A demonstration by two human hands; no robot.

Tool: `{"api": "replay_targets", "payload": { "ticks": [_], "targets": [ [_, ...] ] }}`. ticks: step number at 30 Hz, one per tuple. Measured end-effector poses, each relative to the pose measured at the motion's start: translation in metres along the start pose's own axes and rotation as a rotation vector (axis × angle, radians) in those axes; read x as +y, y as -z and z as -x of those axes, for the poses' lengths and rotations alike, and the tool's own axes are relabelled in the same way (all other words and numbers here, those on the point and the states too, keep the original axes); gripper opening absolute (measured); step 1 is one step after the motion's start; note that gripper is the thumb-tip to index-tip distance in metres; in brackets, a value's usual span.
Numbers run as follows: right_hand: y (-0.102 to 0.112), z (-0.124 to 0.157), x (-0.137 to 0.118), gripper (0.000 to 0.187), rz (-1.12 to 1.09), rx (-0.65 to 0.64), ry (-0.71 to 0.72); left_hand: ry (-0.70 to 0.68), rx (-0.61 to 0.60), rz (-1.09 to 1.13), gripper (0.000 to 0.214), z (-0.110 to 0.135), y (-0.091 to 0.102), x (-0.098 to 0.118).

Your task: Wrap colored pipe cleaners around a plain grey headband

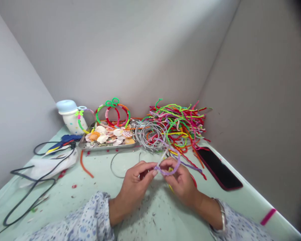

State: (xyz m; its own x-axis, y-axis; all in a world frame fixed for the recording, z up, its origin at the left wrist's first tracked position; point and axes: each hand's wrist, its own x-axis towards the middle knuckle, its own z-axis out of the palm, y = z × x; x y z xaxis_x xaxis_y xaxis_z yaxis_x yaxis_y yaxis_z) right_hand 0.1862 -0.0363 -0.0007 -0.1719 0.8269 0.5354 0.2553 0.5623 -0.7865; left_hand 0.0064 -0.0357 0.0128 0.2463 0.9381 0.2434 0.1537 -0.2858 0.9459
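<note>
Both my hands meet over the pale green table. My left hand pinches one end of a lilac pipe cleaner, its fingers closed. My right hand grips the same pipe cleaner, which curls in a loop over its fingers. A thin white stick rises from the pinch point between the two hands. Just beyond them lies a coil of grey wire hoops and a big tangle of coloured pipe cleaners.
A metal tray of seashells sits at the back, with wrapped hoops behind it and a white bottle with a blue cap. A blue glue gun and black cables lie left. A dark phone lies right. Grey walls enclose the table.
</note>
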Motion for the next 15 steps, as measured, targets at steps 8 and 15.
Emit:
{"api": "replay_targets", "payload": {
  "ticks": [8,15],
  "targets": [
    [0.006,0.004,0.006,0.037,0.193,0.032,0.276,-0.085,-0.031,0.007,0.015,0.006,0.008,0.0],
    [0.014,0.005,-0.002,0.047,0.355,-0.065,0.634,-0.003,-0.021,0.001,0.015,0.0,0.01,-0.003]
  ]
}}
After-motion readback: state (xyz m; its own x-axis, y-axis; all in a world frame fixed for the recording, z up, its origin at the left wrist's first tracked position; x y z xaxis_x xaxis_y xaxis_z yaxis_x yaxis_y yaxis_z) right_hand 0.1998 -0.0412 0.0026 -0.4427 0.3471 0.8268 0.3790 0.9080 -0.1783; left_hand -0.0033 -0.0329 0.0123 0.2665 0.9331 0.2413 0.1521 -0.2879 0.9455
